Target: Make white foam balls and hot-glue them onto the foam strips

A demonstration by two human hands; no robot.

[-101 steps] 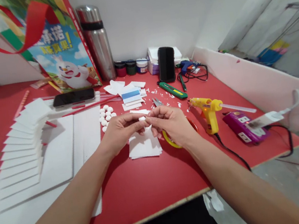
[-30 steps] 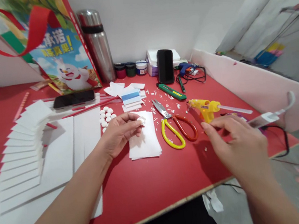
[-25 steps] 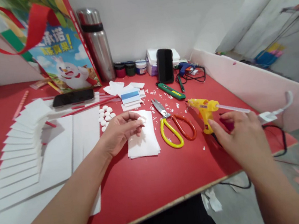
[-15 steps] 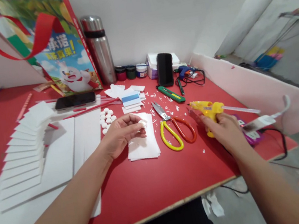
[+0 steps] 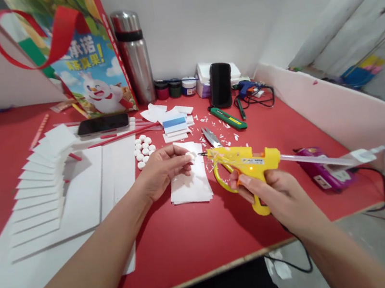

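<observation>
Between the thumb and fingers of my left hand (image 5: 162, 168) is a small white round piece (image 5: 190, 156), held over a stack of white paper (image 5: 190, 188). My right hand (image 5: 271, 190) is wrapped round the handle of a yellow glue gun (image 5: 249, 159), a finger at its orange trigger. The gun's metal tip points left, close beside the white piece; whether they touch I cannot tell. A clear glue stick (image 5: 312, 160) sticks out of its back. Scissors (image 5: 212, 137) lie partly hidden beneath the gun. More white round pieces (image 5: 144, 149) are grouped behind my left hand.
Stepped white cards (image 5: 37, 202) stand at the left on white boards. A phone (image 5: 103, 124), a steel flask (image 5: 135, 58), a bag (image 5: 91, 58), paint jars (image 5: 175, 88) and a green cutter (image 5: 228, 118) sit further back. A purple box (image 5: 323, 169) and the gun's cord are at the right.
My right hand has lifted the glue gun from the right side and brought it left, its tip now near the white piece. My left hand still pinches that piece over the paper.
</observation>
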